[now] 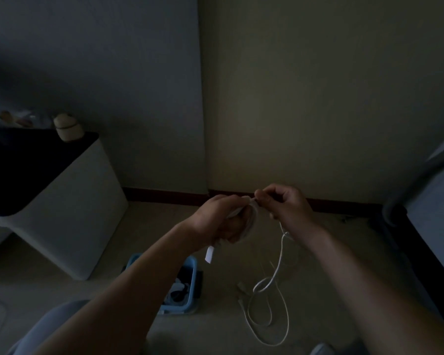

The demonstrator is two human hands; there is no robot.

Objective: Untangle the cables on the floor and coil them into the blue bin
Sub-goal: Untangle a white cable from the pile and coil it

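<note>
My left hand [219, 217] grips a small coil of white cable [251, 221], held up in front of me; a white plug end [210, 254] hangs below that hand. My right hand [283, 202] pinches the same cable just right of the coil. From the right hand the white cable [280, 265] drops to the floor, where it lies in loose loops with a knot-like crossing [260, 286]. The blue bin [190, 285] stands on the floor below my left forearm, which hides part of it; dark and pale cables lie inside.
A white cabinet with a dark top [62, 201] stands at the left, small objects [67, 126] on it. The room corner and dark skirting [164, 196] are ahead. A bed or furniture edge [426, 201] is at the right. A plug [241, 288] lies on the floor.
</note>
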